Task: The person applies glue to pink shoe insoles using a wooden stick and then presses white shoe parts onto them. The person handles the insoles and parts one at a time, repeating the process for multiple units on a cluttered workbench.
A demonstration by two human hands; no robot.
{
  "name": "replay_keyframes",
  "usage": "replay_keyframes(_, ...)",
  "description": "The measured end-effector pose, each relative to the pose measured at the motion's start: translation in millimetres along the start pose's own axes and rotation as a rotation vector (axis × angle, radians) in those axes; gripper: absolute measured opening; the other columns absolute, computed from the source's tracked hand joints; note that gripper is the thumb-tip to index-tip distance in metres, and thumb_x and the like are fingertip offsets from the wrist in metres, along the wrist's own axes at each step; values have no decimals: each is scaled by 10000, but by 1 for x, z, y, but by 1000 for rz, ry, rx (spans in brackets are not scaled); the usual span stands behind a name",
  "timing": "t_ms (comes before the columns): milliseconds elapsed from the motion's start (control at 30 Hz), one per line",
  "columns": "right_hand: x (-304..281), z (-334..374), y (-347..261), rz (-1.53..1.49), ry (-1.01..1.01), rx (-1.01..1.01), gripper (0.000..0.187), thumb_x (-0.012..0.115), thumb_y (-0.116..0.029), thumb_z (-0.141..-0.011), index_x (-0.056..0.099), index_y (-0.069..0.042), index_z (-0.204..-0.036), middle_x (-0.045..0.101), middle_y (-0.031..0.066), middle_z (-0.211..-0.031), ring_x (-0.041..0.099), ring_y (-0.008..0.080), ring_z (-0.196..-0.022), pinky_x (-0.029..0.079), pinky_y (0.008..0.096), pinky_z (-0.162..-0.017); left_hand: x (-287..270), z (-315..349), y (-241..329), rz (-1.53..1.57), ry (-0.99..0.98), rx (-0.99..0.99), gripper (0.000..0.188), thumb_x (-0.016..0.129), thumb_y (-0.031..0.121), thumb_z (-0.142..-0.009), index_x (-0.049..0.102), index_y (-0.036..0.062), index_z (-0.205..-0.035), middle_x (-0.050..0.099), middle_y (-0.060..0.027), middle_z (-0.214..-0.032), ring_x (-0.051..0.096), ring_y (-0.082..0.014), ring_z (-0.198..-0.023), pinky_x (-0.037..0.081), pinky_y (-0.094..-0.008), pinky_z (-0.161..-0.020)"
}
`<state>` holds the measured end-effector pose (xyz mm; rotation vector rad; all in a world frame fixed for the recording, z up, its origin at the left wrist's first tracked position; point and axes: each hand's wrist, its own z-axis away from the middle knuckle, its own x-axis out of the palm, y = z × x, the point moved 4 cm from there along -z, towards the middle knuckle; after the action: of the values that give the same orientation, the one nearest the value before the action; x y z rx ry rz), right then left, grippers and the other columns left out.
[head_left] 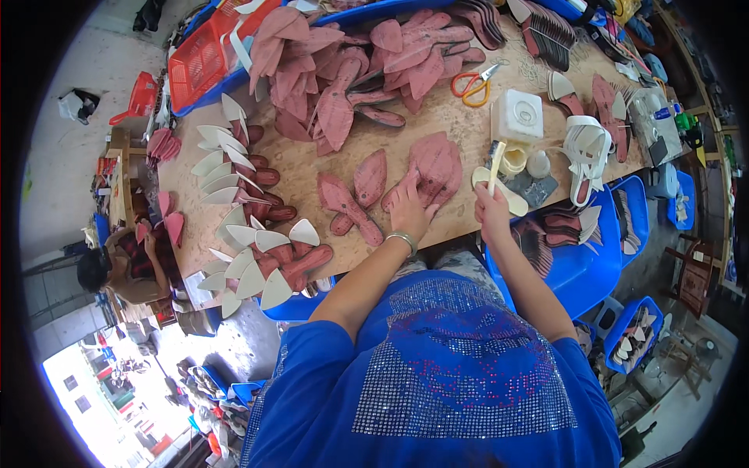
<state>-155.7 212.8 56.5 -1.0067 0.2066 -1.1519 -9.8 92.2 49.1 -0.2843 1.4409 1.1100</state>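
My left hand (409, 209), with a bangle at its wrist, lies over a small stack of red shoe insoles (435, 165) near the table's front edge, fingers stretched out on them. To its left, several more red insoles (343, 201) lie loosely crossed. In my closed right hand (491, 214) is a brush (496, 165) with a pale handle, held upright with its dark bristles at the top. Beside the brush are an open yellowish pot (512, 160) and a white container (516, 115) with a round cap. A pale sole-shaped piece (511, 200) lies just right of my right hand.
A large heap of red insoles (335, 101) covers the table's back. Insoles with white tips (269, 257) line the left side. Orange-handled scissors (474, 86) and white straps (585, 148) lie farther right. Blue bins (577, 273) stand below the front edge. Another person (129, 261) sits at far left.
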Motion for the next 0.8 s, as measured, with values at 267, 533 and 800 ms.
replay_keyframes(267, 13, -27, 47, 19, -54, 18, 186, 557, -218, -961, 489, -67, -1046, 630, 80, -964, 653, 173, -888, 531, 273, -706, 25, -22, -1, 56, 25, -13, 945, 757, 347, -736, 221, -55, -1402, 410, -254, -1329, 396, -386, -1246, 344, -430, -1057)
replay_keyframes(533, 18, -38, 69, 25, -107, -2, 235, 522, -208, -981, 484, -27, -1127, 618, 136, -1061, 643, 223, -970, 530, 320, -828, 10, -35, -1, 84, -113, -62, 946, 738, 279, -722, 193, -49, -1422, 428, -273, -1327, 449, -387, -1219, 371, -424, -1049)
replay_keyframes(800, 1, -35, 62, 60, -53, -13, 212, 529, -219, -978, 498, -46, -1097, 625, 111, -1085, 634, 174, -949, 512, 298, -825, -12, -26, -48, 1067, -295, -251, 572, 600, 259, -803, 454, -21, -1280, 618, -140, -1015, 617, -260, -928, 495, -364, -876)
